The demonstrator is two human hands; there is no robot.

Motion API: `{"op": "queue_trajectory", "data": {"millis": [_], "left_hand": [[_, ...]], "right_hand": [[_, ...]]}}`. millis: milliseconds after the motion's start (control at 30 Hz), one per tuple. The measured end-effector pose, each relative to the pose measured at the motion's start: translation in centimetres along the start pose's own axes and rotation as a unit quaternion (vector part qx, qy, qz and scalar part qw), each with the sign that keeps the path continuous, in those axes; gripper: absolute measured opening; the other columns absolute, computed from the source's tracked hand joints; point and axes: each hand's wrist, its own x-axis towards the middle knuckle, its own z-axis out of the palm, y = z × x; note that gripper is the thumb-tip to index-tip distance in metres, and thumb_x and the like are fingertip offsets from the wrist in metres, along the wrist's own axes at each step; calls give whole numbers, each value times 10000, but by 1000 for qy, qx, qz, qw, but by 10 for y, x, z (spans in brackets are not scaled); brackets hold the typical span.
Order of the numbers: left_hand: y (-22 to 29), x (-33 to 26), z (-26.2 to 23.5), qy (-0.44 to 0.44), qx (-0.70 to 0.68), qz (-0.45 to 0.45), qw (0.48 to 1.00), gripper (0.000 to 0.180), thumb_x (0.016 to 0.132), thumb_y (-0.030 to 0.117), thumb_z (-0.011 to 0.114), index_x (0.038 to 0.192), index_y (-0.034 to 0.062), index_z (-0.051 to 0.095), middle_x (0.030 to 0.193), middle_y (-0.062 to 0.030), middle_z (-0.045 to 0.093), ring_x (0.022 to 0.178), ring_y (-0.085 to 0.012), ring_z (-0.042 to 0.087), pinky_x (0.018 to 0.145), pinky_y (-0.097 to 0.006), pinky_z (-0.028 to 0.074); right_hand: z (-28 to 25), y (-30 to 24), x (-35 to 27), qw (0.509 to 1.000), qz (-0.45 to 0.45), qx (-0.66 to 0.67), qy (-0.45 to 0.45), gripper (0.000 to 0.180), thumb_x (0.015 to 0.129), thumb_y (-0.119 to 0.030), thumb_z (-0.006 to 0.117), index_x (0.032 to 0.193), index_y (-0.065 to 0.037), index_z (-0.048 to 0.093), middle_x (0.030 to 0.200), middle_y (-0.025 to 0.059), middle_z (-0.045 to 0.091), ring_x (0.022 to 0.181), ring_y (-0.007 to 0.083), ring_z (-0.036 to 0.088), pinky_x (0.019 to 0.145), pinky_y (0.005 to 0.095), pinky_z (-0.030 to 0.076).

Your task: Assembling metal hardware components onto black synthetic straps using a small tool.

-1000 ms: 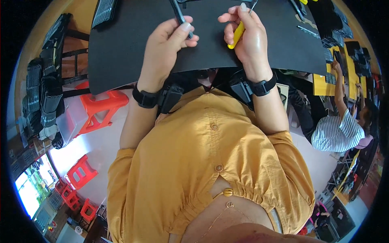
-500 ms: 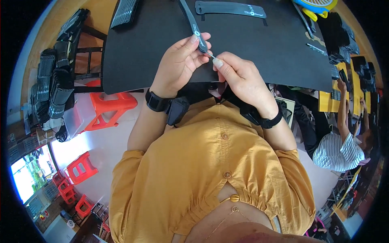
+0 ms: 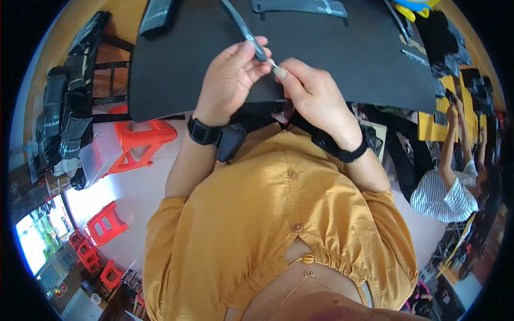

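Observation:
A long dark grey strap [image 3: 239,25] with small pale print slants up and away from my left hand [image 3: 220,80], which pinches its near end between thumb and fingers. My right hand [image 3: 316,91] is closed, thumb against fingers, on a thin shiny metal piece [image 3: 273,63] that meets the strap's tip. Most of that piece is hidden in my grip, so its kind does not show. Both hands are above the near part of the black table [image 3: 369,69]. Beyond them a similar grey strap [image 3: 294,7] lies crosswise, and several more are stacked [image 3: 156,17] at the far left.
At the table's far right are a narrow strip [image 3: 397,24] and a blue and yellow object [image 3: 416,6]. Piles of dark straps [image 3: 76,120] stand at left, near red stools [image 3: 142,142]. A co-worker in a striped shirt [image 3: 441,195] works at a yellow table [image 3: 435,125] on the right.
The whole view has shifted slightly, with table and straps sitting a little higher and more to the left. Both hands keep their grips; a bit more of the metal piece shows between them.

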Motion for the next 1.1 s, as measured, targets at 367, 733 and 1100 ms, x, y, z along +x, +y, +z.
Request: {"op": "queue_trajectory", "data": {"millis": [367,733,1100], "left_hand": [[-1,2,-2,-38,23,40,998,313,1015,207,526,1174,-58,573,1004,-114,642,905,-187,620,868,-310,508],[-1,1,-3,-43,3,35,998,334,1026,246,501,1168,-48,570,1026,-112,622,946,-193,612,880,-325,506],[19,-1,3,-41,-45,68,996,124,974,120,466,938,4,495,908,-114,560,977,-313,633,918,-454,545]], "right_hand": [[9,6,2,992,-86,-21,93,294,951,-189,544,1239,-129,560,790,182,674,725,361,671,646,421,531],[0,1,7,985,-21,173,-20,389,1001,-182,549,1388,-160,520,722,-8,591,538,19,459,476,170,360],[-54,-1,31,950,-13,309,-39,310,1037,-311,475,1206,-102,629,742,-27,611,498,-2,421,431,147,306]]}}
